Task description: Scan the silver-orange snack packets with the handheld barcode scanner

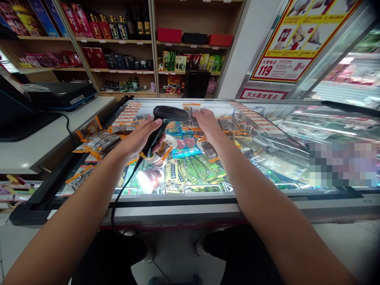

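Observation:
My left hand (139, 136) is wrapped round the handle of a black barcode scanner (169, 114), whose cable (118, 194) hangs down over the freezer's front edge. The scanner's head points right at a small snack packet (192, 112) pinched in my right hand (206, 120). Both hands hover above the glass lid of a chest freezer (208, 200). Several orange-edged snack packets (99, 140) lie spread on the lid to the left of my left hand.
Under the glass lie ice-cream tubs and green packs (190, 168). A white counter (44, 138) with a black till stands at the left. Wooden shelves (154, 43) of boxes and bottles line the back wall. A second glass freezer (326, 118) extends right.

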Tool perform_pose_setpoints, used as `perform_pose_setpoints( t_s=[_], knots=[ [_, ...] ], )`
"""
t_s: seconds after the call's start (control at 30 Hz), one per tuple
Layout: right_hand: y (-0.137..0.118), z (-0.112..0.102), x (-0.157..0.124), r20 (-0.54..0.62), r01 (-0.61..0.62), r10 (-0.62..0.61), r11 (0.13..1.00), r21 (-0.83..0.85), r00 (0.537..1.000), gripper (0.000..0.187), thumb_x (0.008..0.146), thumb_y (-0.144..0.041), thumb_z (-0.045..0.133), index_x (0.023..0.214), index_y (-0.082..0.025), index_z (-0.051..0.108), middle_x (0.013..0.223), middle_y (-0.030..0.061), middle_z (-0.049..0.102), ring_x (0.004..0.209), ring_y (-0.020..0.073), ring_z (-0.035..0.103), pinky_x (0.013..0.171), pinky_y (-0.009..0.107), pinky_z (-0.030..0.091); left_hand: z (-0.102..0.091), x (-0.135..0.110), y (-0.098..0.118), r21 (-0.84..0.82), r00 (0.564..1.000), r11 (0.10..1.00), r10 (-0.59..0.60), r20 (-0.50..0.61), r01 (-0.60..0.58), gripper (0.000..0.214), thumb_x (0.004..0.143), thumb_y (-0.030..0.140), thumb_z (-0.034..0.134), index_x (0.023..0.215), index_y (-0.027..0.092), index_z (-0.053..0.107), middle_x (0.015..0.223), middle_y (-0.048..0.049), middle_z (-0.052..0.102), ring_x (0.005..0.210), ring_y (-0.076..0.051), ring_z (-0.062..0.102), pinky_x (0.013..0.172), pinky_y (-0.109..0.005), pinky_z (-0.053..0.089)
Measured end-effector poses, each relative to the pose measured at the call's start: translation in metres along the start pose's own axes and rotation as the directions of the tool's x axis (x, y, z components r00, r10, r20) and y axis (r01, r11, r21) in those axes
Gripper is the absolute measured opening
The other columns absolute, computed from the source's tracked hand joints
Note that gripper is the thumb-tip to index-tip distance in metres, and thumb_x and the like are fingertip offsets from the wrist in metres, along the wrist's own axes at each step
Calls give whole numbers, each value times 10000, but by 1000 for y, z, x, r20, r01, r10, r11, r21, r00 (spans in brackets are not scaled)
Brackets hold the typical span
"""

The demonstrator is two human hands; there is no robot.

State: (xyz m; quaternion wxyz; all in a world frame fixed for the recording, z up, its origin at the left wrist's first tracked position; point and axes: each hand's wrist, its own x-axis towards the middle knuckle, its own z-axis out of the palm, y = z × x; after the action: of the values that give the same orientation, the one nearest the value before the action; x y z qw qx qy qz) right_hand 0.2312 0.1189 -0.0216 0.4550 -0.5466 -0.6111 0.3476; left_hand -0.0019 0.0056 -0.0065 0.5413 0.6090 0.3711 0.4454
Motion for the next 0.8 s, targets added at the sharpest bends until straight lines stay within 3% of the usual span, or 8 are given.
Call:
perform_pose_setpoints(
  t_s=[0.07,0.17,0.27,0.37,0.47,0.57,0.67,0.8],
  knots=[
    [2,-2,-1,51,10,4,958,-285,999,186,847,-362,678,863,-239,539,790,48,591,810,264,615,786,404,484,-1,1,2,-34,998,999,23,-53,-25,437,882,617,650,859,202,516,659,11,596,422,-98,519,409,-233,359],
    [7,2,-7,127,110,-35,751,-651,991,256,797,-300,742,992,-165,644,983,176,666,1066,407,629,934,526,473,-1,3,6,-52,993,997,55,-105,-61,424,882,608,629,840,197,531,619,14,574,403,-92,492,403,-232,367],
    [4,13,-22,196,296,-231,576,-762,953,403,819,-292,737,1168,-103,669,1220,252,639,1277,489,515,1042,604,410,0,4,9,-67,987,996,44,-155,-55,413,908,600,594,835,197,541,592,17,559,387,-90,475,397,-227,367],
    [-9,28,-46,464,465,-205,686,-560,861,552,909,-455,686,1382,-180,614,1290,202,654,1234,420,582,994,520,474,2,4,11,-73,983,996,27,-182,-41,406,926,586,583,825,194,543,594,10,570,383,-90,478,396,-230,369],
    [-22,45,-71,633,478,-89,737,-477,769,800,778,-626,795,1436,-220,589,1327,196,649,1143,416,636,887,508,522,2,4,10,-52,984,998,33,-175,-43,416,917,588,592,807,189,549,585,3,573,386,-94,480,390,-238,366],
    [-27,54,-81,620,485,-66,689,-538,782,637,753,-503,819,1290,-199,661,1260,198,667,1034,387,664,811,485,521,3,3,11,-36,983,999,33,-181,-40,435,903,609,605,802,188,554,569,6,566,380,-93,465,382,-242,359],
    [-27,50,-70,596,343,15,806,-483,803,351,862,-504,676,1056,-211,686,1063,159,707,902,332,666,738,453,504,4,3,13,-61,978,997,31,-204,-44,448,909,624,607,814,188,556,563,5,563,383,-98,475,385,-238,355],
    [-22,31,-41,455,-62,52,998,7,889,348,951,-537,454,907,-238,627,915,116,694,866,300,653,743,436,518,5,2,15,-103,976,990,71,-205,-93,476,930,658,556,843,190,564,557,9,555,372,-92,454,389,-234,368]
  ],
)
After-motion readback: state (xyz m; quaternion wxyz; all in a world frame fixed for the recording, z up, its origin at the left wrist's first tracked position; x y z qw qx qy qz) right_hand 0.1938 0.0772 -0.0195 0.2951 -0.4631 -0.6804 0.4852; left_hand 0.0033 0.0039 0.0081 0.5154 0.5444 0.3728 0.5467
